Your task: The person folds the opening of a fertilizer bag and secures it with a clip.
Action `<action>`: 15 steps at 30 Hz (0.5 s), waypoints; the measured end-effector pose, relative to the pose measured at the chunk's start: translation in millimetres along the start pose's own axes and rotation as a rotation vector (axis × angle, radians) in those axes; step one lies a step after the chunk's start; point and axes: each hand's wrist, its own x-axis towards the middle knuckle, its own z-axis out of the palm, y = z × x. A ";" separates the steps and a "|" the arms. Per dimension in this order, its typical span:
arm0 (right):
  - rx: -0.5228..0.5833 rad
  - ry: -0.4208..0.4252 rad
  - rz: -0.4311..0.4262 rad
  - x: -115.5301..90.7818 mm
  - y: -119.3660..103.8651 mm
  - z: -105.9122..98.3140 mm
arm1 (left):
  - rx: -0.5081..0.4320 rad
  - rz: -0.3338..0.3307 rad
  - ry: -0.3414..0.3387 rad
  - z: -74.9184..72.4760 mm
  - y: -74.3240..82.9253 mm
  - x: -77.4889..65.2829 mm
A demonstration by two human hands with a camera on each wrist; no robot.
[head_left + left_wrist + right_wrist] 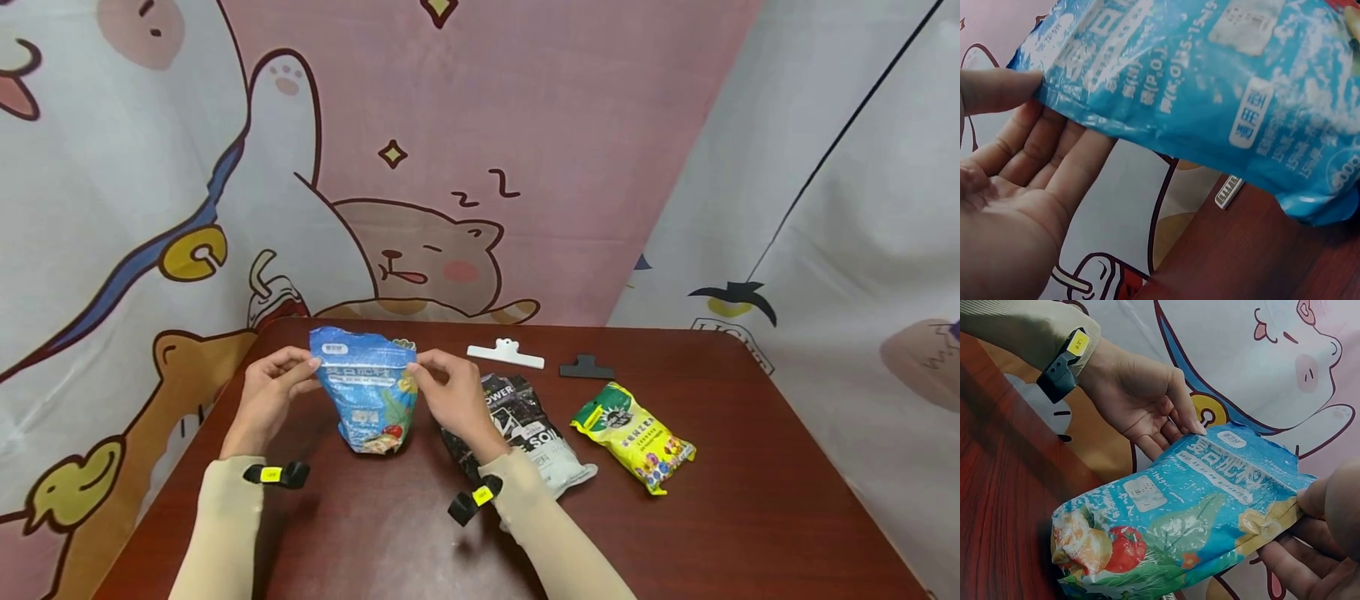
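A blue plastic fertilizer bag with vegetable pictures stands upright between both hands at the left of the table. My left hand pinches its left edge near the top, thumb in front and fingers behind. On the opposite edge, my right hand pinches the bag at about the same height. The left wrist view shows the left thumb on the printed front of the blue bag. Both hands and the tomato picture on the bag appear in the right wrist view.
A black and white soil bag lies partly behind my right forearm. Further right lies a yellow-green bag. A white clip and a black clip rest near the back edge of the brown table. A cartoon cloth hangs behind.
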 end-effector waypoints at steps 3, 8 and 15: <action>0.012 0.002 -0.010 -1.3 -1.1 -0.3 | -0.002 0.016 -0.022 -2.4 -0.4 -0.9; 0.004 0.001 -0.038 -6.0 -2.4 -1.3 | -0.028 0.031 -0.103 -6.8 1.1 -4.2; 0.017 -0.033 -0.089 -8.0 -4.1 -0.3 | 0.001 0.063 -0.224 -20.2 3.8 -5.8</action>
